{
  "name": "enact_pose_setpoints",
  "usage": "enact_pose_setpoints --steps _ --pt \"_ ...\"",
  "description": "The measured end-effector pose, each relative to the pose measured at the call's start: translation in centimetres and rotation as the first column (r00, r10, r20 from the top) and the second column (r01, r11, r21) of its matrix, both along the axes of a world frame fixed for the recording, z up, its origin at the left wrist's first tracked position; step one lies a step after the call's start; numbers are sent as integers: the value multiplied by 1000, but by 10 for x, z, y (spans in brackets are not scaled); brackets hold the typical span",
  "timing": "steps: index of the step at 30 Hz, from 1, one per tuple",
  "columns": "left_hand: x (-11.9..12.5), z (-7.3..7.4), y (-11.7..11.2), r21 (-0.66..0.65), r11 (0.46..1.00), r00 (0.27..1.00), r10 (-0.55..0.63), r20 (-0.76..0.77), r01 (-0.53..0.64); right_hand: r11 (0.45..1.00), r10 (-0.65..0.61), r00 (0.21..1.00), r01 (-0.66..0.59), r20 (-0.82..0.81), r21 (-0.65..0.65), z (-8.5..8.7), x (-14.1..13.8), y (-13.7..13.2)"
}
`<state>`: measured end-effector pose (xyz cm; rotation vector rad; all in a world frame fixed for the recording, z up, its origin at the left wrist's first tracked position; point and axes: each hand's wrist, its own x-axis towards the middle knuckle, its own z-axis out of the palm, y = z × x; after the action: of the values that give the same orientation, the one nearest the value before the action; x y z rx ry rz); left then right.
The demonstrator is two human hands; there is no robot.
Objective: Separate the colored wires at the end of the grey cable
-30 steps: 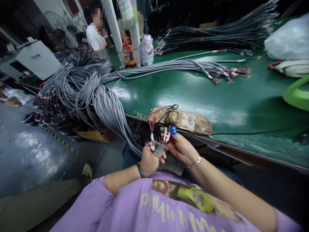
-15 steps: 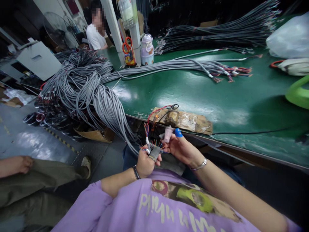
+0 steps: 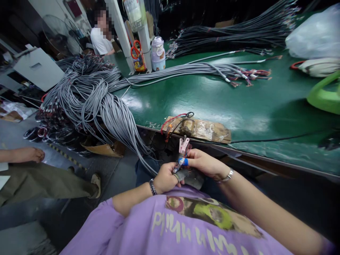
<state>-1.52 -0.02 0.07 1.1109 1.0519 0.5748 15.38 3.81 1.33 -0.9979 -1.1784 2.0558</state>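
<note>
My left hand [image 3: 167,177] is closed around a grey cable [image 3: 145,163], whose end lies in front of my body. A dull grey flat piece [image 3: 182,175] shows at its fingertips; I cannot make out what it is. My right hand [image 3: 204,163], with a blue cover [image 3: 183,162] on its thumb, is closed at the thin coloured wires [image 3: 186,153] just beyond the left hand. A pale pink piece with a forked top [image 3: 183,145] stands up beside the right fingertips. The fingers partly hide the wire ends.
A worn wooden block [image 3: 204,130] with red and black leads lies along the green table's edge [image 3: 255,158]. Grey cables [image 3: 106,99] hang in a heap at left. A cup [image 3: 158,54] and scissors [image 3: 136,49] stand behind. A person's hand [image 3: 35,154] is at left.
My right hand has come down and left, its thumb now bent in against the wires by my left hand. The pink piece has turned upright. The person at left has shifted.
</note>
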Motion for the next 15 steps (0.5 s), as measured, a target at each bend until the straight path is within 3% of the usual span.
enact_pose_setpoints --steps 3,7,11,15 --pt "-1 -3 0 -7 1000 1000 8 5 -8 998 -63 998 63 14 18 -3 1 0" --pt "-2 -8 2 67 975 976 208 60 -212 962 -274 960 273 -53 -20 -8 8 -1" --pt "-2 -6 5 83 897 897 423 124 -435 954 -284 954 272 -99 -124 -15 13 -8" --pt "1 4 5 86 864 859 475 194 -497 940 -320 929 286 -185 -188 -18 9 -6"
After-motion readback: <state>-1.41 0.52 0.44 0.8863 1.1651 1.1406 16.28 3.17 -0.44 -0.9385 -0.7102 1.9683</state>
